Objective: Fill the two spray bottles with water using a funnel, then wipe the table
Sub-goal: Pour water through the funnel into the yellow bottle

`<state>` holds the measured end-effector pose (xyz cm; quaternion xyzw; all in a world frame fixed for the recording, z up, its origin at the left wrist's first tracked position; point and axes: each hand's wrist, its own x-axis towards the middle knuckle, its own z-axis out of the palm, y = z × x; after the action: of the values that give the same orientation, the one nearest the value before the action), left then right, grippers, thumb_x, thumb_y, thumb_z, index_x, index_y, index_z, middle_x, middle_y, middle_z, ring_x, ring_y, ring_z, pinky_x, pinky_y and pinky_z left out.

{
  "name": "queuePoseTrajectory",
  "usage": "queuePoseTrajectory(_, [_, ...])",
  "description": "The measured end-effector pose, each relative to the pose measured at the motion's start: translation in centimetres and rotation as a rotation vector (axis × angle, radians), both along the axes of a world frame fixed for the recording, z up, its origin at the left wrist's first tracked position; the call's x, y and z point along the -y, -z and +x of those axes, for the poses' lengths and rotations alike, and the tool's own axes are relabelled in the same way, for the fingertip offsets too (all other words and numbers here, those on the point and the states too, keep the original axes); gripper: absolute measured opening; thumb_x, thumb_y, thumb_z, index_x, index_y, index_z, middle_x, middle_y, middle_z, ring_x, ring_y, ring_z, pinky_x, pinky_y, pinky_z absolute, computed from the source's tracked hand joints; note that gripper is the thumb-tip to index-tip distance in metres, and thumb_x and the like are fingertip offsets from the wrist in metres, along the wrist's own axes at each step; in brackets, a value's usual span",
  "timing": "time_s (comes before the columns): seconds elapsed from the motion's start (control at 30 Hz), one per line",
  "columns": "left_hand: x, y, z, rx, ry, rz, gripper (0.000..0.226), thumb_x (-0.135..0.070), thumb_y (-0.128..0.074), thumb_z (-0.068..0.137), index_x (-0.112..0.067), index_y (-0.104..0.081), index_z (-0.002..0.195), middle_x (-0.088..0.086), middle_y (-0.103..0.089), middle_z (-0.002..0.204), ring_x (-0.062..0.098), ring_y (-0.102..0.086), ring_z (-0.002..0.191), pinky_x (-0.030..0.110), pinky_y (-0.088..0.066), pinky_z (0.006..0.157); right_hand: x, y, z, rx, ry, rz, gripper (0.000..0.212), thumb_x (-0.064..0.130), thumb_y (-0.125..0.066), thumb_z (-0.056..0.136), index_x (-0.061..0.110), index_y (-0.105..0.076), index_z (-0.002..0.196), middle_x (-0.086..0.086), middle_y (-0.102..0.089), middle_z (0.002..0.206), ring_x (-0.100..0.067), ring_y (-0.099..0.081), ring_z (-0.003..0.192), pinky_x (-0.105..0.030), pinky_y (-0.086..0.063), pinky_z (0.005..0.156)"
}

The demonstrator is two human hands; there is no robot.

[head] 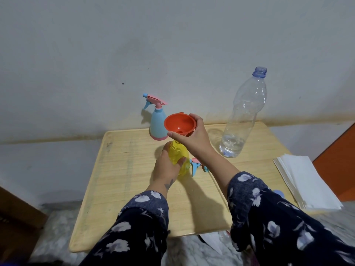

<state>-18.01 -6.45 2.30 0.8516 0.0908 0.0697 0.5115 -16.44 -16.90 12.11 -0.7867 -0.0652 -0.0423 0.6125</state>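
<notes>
My right hand [194, 139] pinches the rim of the orange funnel [179, 124], thumb at the near edge and fingers over the far edge; this grip holds it tilted, bowl toward me, spout pointing down and slightly toward six o'clock. Directly beneath, my left hand [168, 166] wraps the yellow spray bottle [179, 157], upright on the table [123, 169] with its neck open. I judge the spout must drop straight down along the bottle's vertical axis, and the right hand is the nearer one. At three o'clock of the bottle, just beside it, lies its spray head [197, 165]. The blue spray bottle [158, 121] stands capped at twelve o'clock, the water bottle [243, 120] at two o'clock, uncapped and nearly drained.
</notes>
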Motion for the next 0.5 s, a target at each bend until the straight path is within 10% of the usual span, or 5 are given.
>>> queuePoseTrajectory(0.37, [0.1,0.7,0.0,0.056,0.033,0.002,0.063,-0.033,-0.071,0.084,-0.032,-0.039,0.139,-0.007,-0.054,0.132,0.016,-0.053,0.119,0.042,-0.046,0.1,1.8,-1.1,1.3,-0.16,0.076,0.129,0.093,0.036,-0.082,0.072,0.016,-0.027,0.145,0.001,-0.042,0.129,-0.02,-0.049,0.117,-0.041,-0.049,0.1])
queuePoseTrajectory(0.5, [-0.1,1.1,0.2,0.048,0.042,0.023,0.072,-0.041,-0.07,0.083,-0.029,-0.033,0.145,-0.003,-0.05,0.141,0.019,-0.05,0.127,0.043,-0.044,0.103,4.8,-0.2,1.7,-0.218,0.12,0.095,0.089,0.031,-0.082,0.073,0.015,-0.023,0.138,-0.001,-0.042,0.125,-0.017,-0.048,0.108,-0.015,-0.046,0.067])
